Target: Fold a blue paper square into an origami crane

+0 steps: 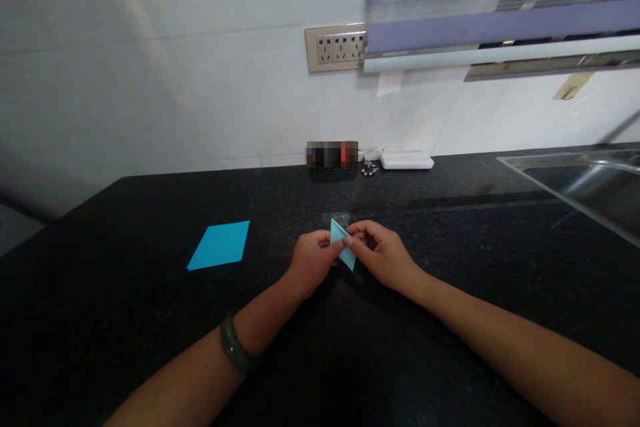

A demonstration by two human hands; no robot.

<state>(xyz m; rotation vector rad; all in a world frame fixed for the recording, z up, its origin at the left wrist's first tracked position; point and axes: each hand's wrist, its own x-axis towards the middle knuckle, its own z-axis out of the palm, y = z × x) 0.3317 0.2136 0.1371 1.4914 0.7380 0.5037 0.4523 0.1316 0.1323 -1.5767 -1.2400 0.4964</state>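
The left hand (314, 261) and right hand (384, 255) pinch one folded pale-blue paper (347, 257), with one patch of bright-blue paper (220, 245) on one black counter (145, 320).

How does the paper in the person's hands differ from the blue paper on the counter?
The folded paper is held by the left hand and right hand; the blue paper lies flat on the counter. The folded paper is small and narrow, while the blue paper is wider and four-sided. The folded paper looks paler than the blue paper. Both have straight edges.
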